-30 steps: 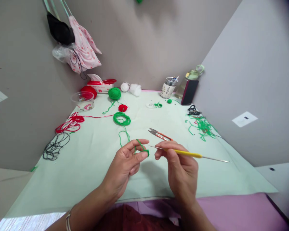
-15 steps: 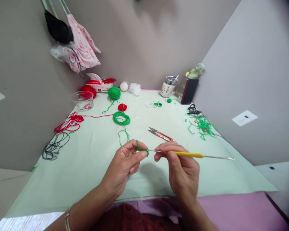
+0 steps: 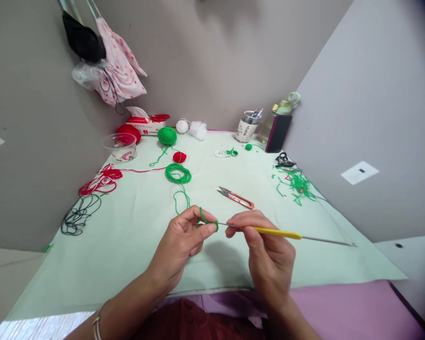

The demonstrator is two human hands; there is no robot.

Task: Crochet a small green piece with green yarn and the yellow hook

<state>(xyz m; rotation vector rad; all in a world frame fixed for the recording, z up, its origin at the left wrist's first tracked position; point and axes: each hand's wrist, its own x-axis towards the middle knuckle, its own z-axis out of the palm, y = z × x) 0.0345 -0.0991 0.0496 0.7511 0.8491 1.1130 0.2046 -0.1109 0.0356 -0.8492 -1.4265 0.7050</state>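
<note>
Between thumb and fingers, my left hand [image 3: 184, 238] pinches a small piece of green yarn [image 3: 207, 220], with a strand looped over the index finger. My right hand [image 3: 267, 250] grips a crochet hook [image 3: 279, 233] by its yellow handle. The hook's thin left end meets the green yarn at my left fingertips; its other metal end points right. How the tip sits in the loop is too small to tell. A green strand runs behind my left hand from a loose coil of green yarn [image 3: 178, 174]. Orange-handled thread snips [image 3: 236, 197] lie just beyond my hands.
Red yarn [image 3: 102, 182] and black cord [image 3: 80, 215] lie at the left, near a clear plastic tub [image 3: 120, 150]. Green yarn balls [image 3: 167, 136], a tissue box [image 3: 147, 126], a pen tin [image 3: 247, 127] and a phone [image 3: 278, 134] stand at the back. Green scraps [image 3: 300, 186] lie right.
The crochet hook has tilted slightly, its free right end dropping lower and farther right. My right hand has shifted a little with it. My left hand keeps its pinch on the yarn.
</note>
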